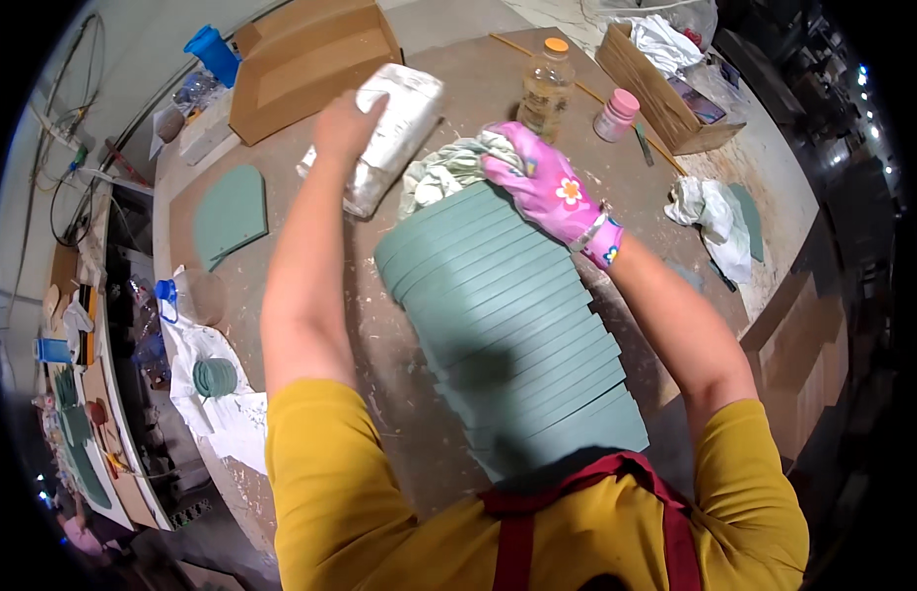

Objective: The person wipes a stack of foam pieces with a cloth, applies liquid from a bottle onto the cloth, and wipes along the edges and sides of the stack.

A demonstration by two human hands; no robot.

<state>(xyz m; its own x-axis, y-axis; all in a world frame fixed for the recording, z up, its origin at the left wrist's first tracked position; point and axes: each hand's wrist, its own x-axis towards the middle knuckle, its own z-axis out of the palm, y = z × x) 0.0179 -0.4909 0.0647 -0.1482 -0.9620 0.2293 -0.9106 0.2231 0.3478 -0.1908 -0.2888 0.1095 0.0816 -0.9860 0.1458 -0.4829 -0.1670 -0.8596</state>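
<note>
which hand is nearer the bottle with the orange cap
Right. The gloved right hand is just below the bottle in the picture; the left hand is farther left, on the white package.

Overlapping grey-green flat sheets (522,295): near end hidden by dark-red cloth apron (514,552), cut off below. Pink-clad distant person (82,537) blurred.

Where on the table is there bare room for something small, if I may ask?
Bare table shows between the white package and the orange-capped bottle, and between the gloved right hand and the white cloth at right. Crowded: around the crumpled rag by the green stack.
</note>
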